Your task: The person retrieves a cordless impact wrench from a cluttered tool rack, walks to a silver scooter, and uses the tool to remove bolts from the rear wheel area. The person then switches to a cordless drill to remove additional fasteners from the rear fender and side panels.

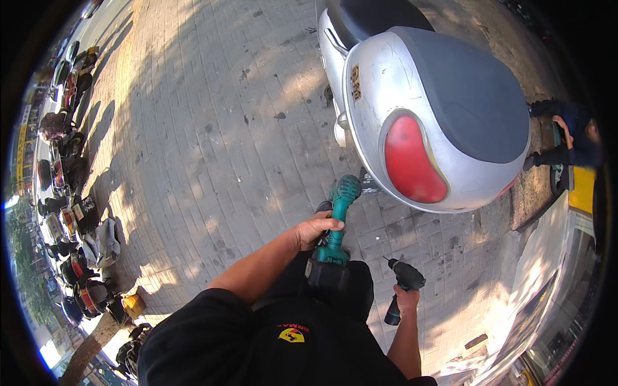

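Note:
My left hand [315, 230] is wrapped round the grip of a teal cordless power tool [338, 222] with a black battery at its lower end. The tool's rounded head points away from me, close to the rear of a silver scooter [380, 83]; I cannot tell whether they touch. Lower right, my right hand [406, 300] grips a dark cordless drill [409, 276] by its handle. A thin bit sticks out of its chuck toward the upper left, and it is held apart from the scooter.
The scooter carries a big rear box with a grey pad [473, 96] and red light [415, 161]. Grey paving [212, 141] lies around me. Parked scooters [71, 219] line the left. A seated person [576, 138] is at the far right, near a stone ledge [541, 193].

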A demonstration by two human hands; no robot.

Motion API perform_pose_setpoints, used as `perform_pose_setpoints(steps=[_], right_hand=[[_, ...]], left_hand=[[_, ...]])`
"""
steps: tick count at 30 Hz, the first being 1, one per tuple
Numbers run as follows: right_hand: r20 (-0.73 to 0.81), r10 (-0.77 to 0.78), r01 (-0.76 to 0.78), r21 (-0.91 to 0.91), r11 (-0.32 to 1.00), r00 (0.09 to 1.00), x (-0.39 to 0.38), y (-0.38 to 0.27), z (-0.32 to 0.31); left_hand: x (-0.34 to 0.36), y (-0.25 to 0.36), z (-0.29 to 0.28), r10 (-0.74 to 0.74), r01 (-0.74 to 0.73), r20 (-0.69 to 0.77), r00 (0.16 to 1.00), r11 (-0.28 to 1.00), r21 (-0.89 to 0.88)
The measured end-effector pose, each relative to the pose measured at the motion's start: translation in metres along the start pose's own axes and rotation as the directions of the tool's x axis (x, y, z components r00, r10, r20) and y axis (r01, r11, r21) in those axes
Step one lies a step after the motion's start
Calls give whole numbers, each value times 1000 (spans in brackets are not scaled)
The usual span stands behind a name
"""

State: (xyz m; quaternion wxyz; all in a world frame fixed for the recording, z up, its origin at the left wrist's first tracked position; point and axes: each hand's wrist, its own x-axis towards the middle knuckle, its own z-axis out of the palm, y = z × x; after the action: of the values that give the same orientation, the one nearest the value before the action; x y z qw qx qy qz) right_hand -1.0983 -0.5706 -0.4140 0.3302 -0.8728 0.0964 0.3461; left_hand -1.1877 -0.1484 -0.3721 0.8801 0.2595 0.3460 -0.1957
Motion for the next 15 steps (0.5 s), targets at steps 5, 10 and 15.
perform_pose_setpoints(steps=[5,10,15], right_hand=[[-92,49,-33,167,985,995,-34,-47,110],[-184,123,-17,488,873,975,-76,-79,217],[-154,291,-2,883,470,944,-161,-115,298]], left_hand=[[-21,43,-61,-32,31,87,996,999,12],[-26,82,-119,-105,82,108,989,976,201],[-29,121,-154,-265,204,105,958,894,399]])
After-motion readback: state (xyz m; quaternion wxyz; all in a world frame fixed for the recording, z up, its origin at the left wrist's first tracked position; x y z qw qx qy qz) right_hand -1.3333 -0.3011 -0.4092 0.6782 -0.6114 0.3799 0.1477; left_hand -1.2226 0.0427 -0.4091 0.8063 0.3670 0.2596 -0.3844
